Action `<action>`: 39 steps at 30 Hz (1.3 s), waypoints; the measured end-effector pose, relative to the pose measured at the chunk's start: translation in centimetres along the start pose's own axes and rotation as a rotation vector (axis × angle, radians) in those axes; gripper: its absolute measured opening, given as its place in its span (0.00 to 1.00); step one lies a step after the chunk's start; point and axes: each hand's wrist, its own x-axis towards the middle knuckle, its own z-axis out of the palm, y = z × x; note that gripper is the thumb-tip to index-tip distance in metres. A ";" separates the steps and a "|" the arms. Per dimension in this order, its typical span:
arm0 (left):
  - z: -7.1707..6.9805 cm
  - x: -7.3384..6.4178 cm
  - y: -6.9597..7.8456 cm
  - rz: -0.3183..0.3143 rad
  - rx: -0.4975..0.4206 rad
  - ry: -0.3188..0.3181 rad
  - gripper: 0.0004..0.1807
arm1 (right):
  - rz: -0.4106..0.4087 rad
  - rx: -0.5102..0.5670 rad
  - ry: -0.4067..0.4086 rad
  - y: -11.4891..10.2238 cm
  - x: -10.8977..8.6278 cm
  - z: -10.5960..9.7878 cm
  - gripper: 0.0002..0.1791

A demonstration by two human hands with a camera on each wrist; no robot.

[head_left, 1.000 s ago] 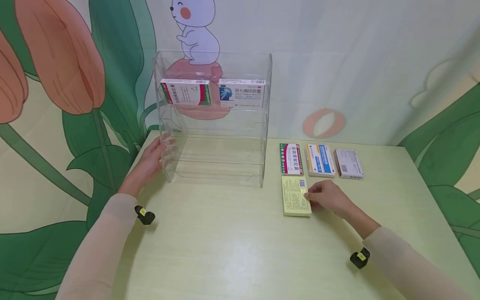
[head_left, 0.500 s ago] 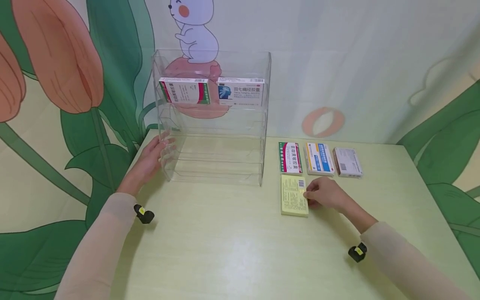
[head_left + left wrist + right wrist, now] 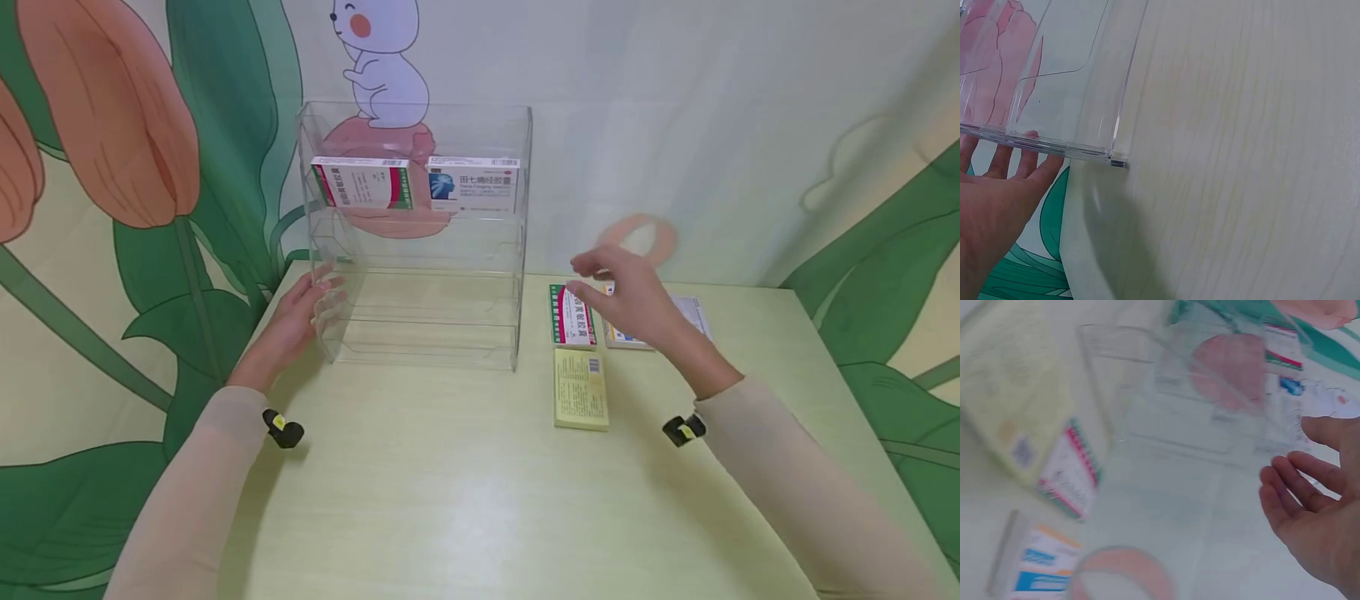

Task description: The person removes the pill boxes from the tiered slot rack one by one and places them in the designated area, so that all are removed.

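My left hand [image 3: 288,325] rests against the left side of a clear acrylic rack [image 3: 517,325], its fingers [image 3: 1027,164] nearly straight along the side panel. In the rack's upper tier stand a green-and-red medicine box [image 3: 367,185] and a white-and-blue medicine box [image 3: 483,187]. My right hand [image 3: 637,300] is raised with nothing in it, thumb and fingers apart; in the head view it overlaps a red-and-green medicine box [image 3: 572,321] and a blue-and-orange medicine box [image 3: 628,342]. Nearer to me lies a yellow medicine box [image 3: 579,392], flat on the table.
A greyish medicine box [image 3: 696,313] lies at the right end of the row, partly hidden by my right arm. The pale table [image 3: 450,475] meets a printed curtain [image 3: 712,167] at its back edge. The rack's lower tiers [image 3: 427,300] hold no boxes.
My right hand has let go of the yellow box and risen up and away, towards the back. That box stays on the table. The left hand keeps its place at the rack.
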 end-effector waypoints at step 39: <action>-0.1 -0.1 0.0 0.026 -0.053 -0.014 0.33 | -0.087 -0.420 -0.099 -8.3 15.9 2.4 0.37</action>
